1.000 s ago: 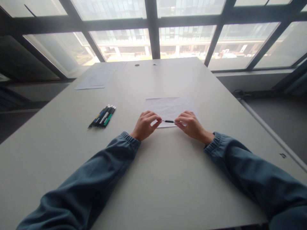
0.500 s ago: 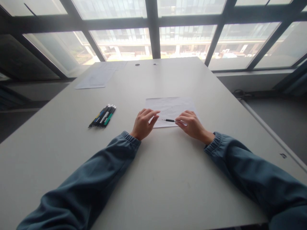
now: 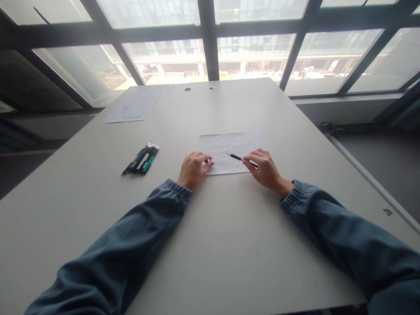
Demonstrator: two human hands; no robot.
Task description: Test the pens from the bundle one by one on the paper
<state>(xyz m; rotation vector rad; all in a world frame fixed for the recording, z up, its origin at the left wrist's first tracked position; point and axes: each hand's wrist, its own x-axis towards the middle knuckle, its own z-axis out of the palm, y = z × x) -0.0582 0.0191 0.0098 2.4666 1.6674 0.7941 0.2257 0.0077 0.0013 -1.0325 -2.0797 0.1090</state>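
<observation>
A black pen (image 3: 235, 157) with a thin pale tip is gripped between the thumb and fingers of my right hand (image 3: 265, 169). Its tip points left and slightly away, over a white sheet of paper (image 3: 229, 142). My left hand (image 3: 193, 169) rests at the sheet's left edge, thumb and index finger brought close together in a pinch. Whatever small thing may sit between those fingertips is too small to name. To the left, a row of pens (image 3: 141, 159) lies side by side, mostly black with blue, white, green and yellow parts.
The white table (image 3: 210, 245) stretches toward large windows. More paper sheets (image 3: 129, 109) lie at its far left. Two small round fittings, one of them a dark disc (image 3: 187, 89), sit near the far edge. A small dark mark (image 3: 387, 212) is near the right edge.
My left thumb and fingers have closed together from an open pose, drawing slightly left. The pen in my right hand has tilted so its tip points farther away and sits farther from my left hand.
</observation>
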